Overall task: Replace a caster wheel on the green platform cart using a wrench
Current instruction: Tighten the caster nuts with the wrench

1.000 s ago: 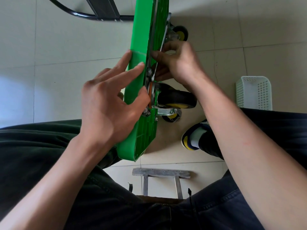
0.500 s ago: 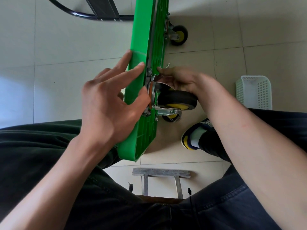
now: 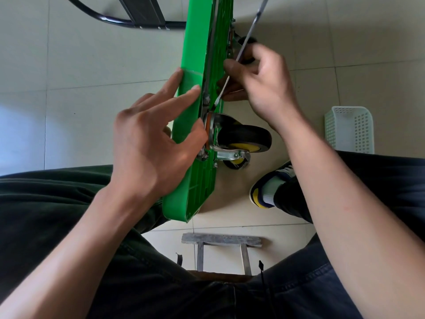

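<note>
The green platform cart (image 3: 195,49) stands on its edge between my knees, underside facing right. A caster wheel (image 3: 246,139), black with a yellow hub and a silver bracket, sits on that underside near me. My left hand (image 3: 156,139) presses flat against the cart's top face, its thumb by the caster's mounting plate. My right hand (image 3: 262,84) grips a slim metal wrench (image 3: 250,31); the wrench's lower end rests at a bolt just above the caster plate, and its handle points up and away. A second caster (image 3: 246,40) shows partly behind my right hand.
A white perforated basket (image 3: 349,130) stands on the tiled floor at the right. The cart's black folded handle (image 3: 128,19) lies at the top left. A small grey stool (image 3: 220,240) is under me, and my shoe (image 3: 266,189) rests right of the cart.
My right hand has risen from beside the caster's bracket and now holds the wrench angled up on the bolt above the plate. My left hand has stayed put.
</note>
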Available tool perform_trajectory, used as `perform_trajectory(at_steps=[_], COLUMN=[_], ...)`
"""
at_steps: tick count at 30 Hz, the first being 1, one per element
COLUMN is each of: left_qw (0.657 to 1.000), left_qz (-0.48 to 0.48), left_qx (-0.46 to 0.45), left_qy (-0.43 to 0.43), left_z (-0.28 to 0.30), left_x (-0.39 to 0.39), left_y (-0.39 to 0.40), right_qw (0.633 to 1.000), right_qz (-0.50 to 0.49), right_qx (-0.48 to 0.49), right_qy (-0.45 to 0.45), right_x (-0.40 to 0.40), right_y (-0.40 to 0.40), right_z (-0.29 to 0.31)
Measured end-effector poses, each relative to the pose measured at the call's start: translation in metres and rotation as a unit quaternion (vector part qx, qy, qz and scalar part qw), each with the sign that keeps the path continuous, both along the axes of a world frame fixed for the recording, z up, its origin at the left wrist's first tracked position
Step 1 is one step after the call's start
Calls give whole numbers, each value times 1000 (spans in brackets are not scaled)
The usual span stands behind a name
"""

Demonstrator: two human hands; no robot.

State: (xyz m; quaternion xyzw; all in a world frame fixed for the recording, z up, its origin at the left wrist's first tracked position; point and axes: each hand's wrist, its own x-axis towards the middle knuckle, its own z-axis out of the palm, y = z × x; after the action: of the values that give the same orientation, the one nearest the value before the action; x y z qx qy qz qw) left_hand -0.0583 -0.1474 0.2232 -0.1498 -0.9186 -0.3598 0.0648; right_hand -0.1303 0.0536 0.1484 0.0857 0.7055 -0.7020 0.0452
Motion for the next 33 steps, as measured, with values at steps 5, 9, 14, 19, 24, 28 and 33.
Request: perform_trajectory(at_steps=[5,9,14,19,24,28,33], left_qw=[1000,1000,1000,1000,1000,1000,1000], left_qz=[6,5,2,4,3,5,4], left_qx=[6,11,10,7,1,1,3], left_qy=[-6,-7,-3,-5,-3,0,0], left_z=[0,0,1,0,0,0,0], left_x=[0,0,0,-1,-1,-1,0], left_y=[1,1,1,1,0,0,1], right_qw=[994,992,992,990,990,992,990], right_qz=[28,24,21,17,2,-6,2], right_qx=[97,119,118,128,132,117,128], right_qy=[38,35,37,50,48,40,50], right_x=[0,-2,-2,0,-1,-1,0], right_y=[-6,-9,-11,-14,-15,-15,-15], right_z=[3,3,5,4,2,3,0])
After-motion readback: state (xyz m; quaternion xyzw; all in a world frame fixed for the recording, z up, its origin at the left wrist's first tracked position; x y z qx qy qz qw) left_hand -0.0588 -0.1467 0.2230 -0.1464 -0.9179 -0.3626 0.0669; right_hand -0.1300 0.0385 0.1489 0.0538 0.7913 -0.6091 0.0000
